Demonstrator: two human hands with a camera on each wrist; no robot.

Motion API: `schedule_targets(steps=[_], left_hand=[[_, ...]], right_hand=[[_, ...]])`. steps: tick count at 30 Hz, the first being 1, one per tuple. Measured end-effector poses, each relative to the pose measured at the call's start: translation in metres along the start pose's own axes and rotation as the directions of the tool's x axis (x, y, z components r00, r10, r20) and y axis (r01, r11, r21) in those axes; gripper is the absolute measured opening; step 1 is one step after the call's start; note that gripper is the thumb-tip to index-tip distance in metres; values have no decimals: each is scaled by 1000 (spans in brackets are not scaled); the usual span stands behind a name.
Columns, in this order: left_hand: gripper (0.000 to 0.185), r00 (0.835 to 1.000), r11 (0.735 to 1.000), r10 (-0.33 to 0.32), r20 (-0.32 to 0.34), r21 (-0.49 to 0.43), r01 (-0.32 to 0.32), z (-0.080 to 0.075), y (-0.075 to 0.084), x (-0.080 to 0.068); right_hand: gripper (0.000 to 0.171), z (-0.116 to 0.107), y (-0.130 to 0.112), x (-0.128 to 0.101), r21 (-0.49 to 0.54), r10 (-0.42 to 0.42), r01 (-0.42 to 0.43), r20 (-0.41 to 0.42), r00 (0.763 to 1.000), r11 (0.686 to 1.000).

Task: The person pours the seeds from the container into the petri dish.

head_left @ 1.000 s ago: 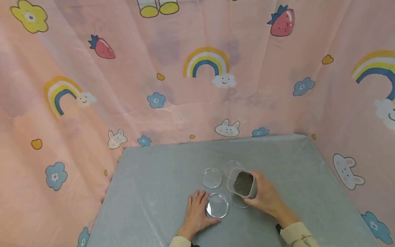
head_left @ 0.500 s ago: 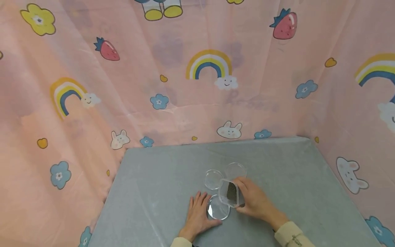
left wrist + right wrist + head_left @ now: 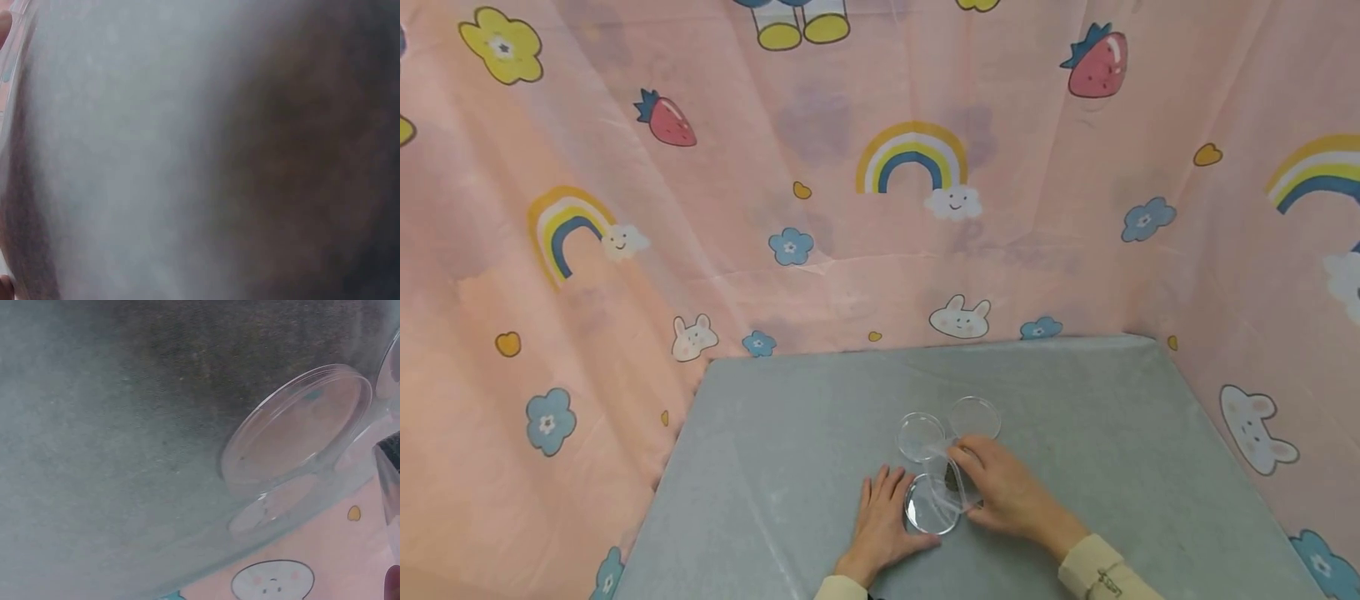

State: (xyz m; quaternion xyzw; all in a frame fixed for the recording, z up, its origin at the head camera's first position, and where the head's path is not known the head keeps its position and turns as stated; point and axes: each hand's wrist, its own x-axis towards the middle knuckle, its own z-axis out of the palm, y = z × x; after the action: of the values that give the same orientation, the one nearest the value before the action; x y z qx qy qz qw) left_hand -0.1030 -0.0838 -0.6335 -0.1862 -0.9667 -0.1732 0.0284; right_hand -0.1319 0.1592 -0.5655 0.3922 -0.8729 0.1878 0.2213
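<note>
My right hand (image 3: 1009,493) grips a clear plastic tub (image 3: 967,490), its mouth tipped leftward over the nearest clear petri dish (image 3: 919,514). Dark grains (image 3: 952,477) lie inside the tub, partly hidden by the hand. My left hand (image 3: 880,523) rests flat on the table at the left of that dish, fingers extended along its rim and thumb stretched below it. Only the tub's edge with some dark grains (image 3: 391,449) shows in the right wrist view. The left wrist view is mostly blurred.
Two more clear dishes lie behind, a left one (image 3: 917,436) and a right one (image 3: 976,416). A petri dish (image 3: 300,428) also stands large in the right wrist view. Grey cloth (image 3: 790,433) covers the table, with a pink patterned curtain (image 3: 715,208) around it.
My right hand has moved left and tilted the tub further, from over the right-hand dishes to over the nearest dish. My left hand has stayed beside that dish.
</note>
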Motion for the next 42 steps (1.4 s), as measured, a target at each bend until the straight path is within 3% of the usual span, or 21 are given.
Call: schedule_targets(steps=[10,26,42], left_hand=[[96,1000,1000,11,-19,-6,-11,-1,0,0],[95,1000,1000,1,2,-4,-1,-2,0,0],[95,1000,1000,1,9,-13,-1,-3,1,0]], right_hand=[[81,-5,-8,4,-16,27,-25,109,994,1000],[81,-2,-8,8,24,-63,61,82,995,998],[81,-1,-11,11,-3,-92,93,91,992,996]])
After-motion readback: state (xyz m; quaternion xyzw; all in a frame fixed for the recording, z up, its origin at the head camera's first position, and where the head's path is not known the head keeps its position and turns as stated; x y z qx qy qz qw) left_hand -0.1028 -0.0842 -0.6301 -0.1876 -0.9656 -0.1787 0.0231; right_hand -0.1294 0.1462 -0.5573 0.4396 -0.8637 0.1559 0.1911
